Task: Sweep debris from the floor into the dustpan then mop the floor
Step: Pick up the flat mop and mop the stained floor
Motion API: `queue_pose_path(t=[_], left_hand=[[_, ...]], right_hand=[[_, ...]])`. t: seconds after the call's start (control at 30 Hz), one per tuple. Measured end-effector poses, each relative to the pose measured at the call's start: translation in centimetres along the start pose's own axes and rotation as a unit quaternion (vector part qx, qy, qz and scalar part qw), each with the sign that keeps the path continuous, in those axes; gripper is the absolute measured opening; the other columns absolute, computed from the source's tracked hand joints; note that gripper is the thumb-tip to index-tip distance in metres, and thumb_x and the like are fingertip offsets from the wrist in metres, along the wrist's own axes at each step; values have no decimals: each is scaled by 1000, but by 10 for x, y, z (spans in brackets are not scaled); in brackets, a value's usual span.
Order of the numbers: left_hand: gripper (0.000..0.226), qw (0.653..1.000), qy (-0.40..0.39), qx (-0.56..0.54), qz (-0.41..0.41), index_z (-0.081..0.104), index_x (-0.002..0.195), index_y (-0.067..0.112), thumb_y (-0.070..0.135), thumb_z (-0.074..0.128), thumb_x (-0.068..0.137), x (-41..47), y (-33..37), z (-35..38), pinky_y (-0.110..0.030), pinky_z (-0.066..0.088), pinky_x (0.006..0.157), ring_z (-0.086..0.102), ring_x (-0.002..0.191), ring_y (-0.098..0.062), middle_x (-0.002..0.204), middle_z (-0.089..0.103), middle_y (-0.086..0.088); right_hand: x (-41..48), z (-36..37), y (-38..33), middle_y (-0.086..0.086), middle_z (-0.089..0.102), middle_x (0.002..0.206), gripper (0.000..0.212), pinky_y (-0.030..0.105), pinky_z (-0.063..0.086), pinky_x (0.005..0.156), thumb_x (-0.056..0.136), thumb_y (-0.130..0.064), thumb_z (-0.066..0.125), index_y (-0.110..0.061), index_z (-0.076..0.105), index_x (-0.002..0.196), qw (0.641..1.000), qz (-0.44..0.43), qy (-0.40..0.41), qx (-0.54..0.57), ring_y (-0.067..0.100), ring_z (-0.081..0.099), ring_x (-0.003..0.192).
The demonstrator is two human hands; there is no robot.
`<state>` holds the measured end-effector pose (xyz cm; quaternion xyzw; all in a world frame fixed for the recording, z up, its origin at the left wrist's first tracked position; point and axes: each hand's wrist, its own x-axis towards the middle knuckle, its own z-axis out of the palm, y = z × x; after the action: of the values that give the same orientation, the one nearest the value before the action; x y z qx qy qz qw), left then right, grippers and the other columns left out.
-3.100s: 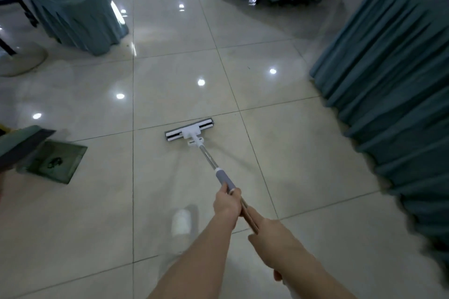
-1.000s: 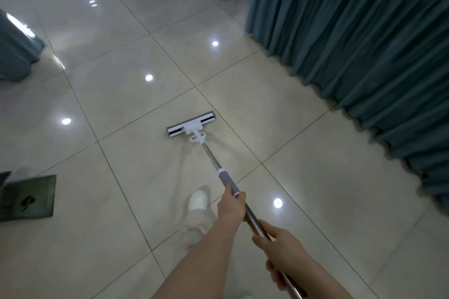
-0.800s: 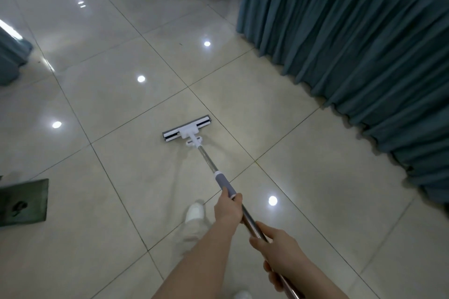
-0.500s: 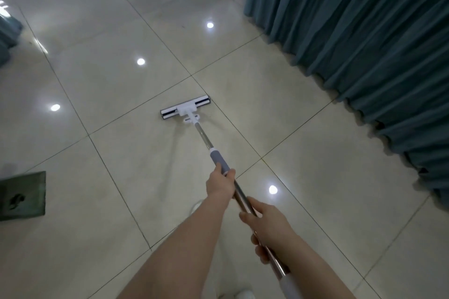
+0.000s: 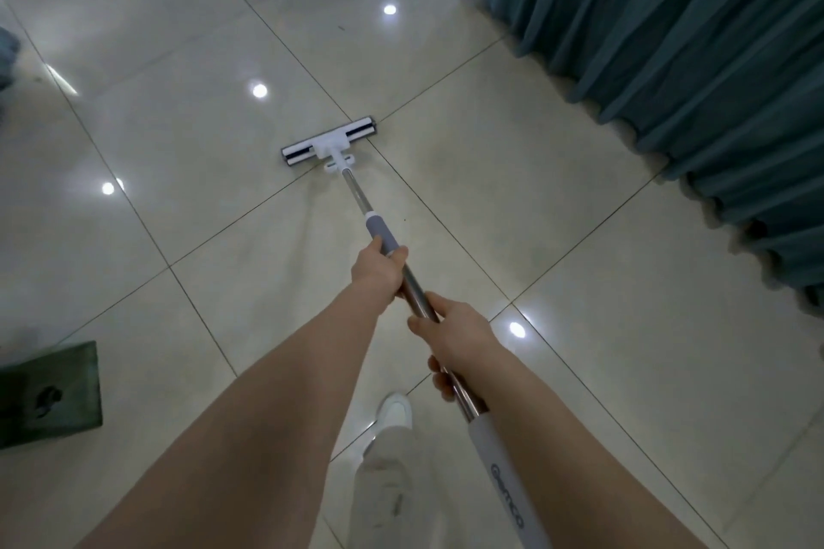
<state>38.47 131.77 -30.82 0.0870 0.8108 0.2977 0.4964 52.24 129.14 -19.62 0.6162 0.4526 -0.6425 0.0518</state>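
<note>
1 mop [image 5: 355,192] points away from the person, its pole running from bottom right up to the mop head [image 5: 329,141], which lies flat on the floor [image 5: 512,174] across a tile joint. 2 hands grip the pole: the left hand [image 5: 376,270] ahead at the grey sleeve, the right hand [image 5: 455,339] just behind. 1 dustpan [image 5: 49,392] lies well apart, at the left edge.

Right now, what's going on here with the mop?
A person is mopping the tiled floor. The left hand grips the mop at the lower end of its grey sleeve, and the right hand grips the metal shaft nearer the body. The mop head lies flat on the tiles, across a joint. A green dustpan with a dark bit in it sits on the floor to the left, apart from the mop. Teal drapes hang on the right.
</note>
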Motion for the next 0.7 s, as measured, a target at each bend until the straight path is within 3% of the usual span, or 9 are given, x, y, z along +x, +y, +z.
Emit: queue_pose_path(t=[0.17, 0.23, 0.4, 0.57, 0.7], left_hand=[[63, 1000, -21, 11, -20, 21, 150, 32, 36, 52, 95, -40, -41, 19, -40, 53, 70, 66, 97, -36, 117, 64, -17], [62, 999, -19, 21, -20, 22, 149, 31, 37, 51, 95, -59, -58, 27, -40, 54, 72, 65, 99, -36, 118, 64, -17], [67, 998, -50, 15, -19, 17, 151, 32, 37, 53, 94, -136, -109, 55, -27, 39, 46, 68, 88, -33, 111, 66, -18], [56, 995, -84, -39, 33, 32, 142, 31, 27, 57, 92, -231, -182, 98, -30, 45, 57, 63, 86, -29, 111, 61, -14], [53, 992, -100, -49, 51, 36, 140, 33, 28, 59, 92, -307, -226, 123, -24, 46, 49, 56, 68, -18, 97, 58, -11]], right_hand=[[-25, -1, 55, 8, 49, 66, 30, 25, 45, 37, 97, -24, 51, -24, 52, 127, 999, -10, 6, -32, 18, 44, 42], [-36, 0, 79, 9, 48, 66, 31, 24, 43, 34, 97, -23, 50, -23, 51, 128, 999, -13, 9, -27, 18, 43, 40], [-92, -15, 151, 9, 51, 66, 27, 21, 43, 34, 97, -23, 50, -23, 55, 124, 1000, -8, 0, -11, 13, 45, 30], [-166, -42, 234, 11, 52, 65, 26, 24, 45, 41, 97, -13, 48, -15, 55, 122, 999, -24, -30, -10, 17, 49, 43], [-229, -60, 286, 13, 52, 75, 29, 26, 46, 44, 97, -6, 44, -12, 53, 124, 997, -35, -51, -40, 18, 48, 47]])
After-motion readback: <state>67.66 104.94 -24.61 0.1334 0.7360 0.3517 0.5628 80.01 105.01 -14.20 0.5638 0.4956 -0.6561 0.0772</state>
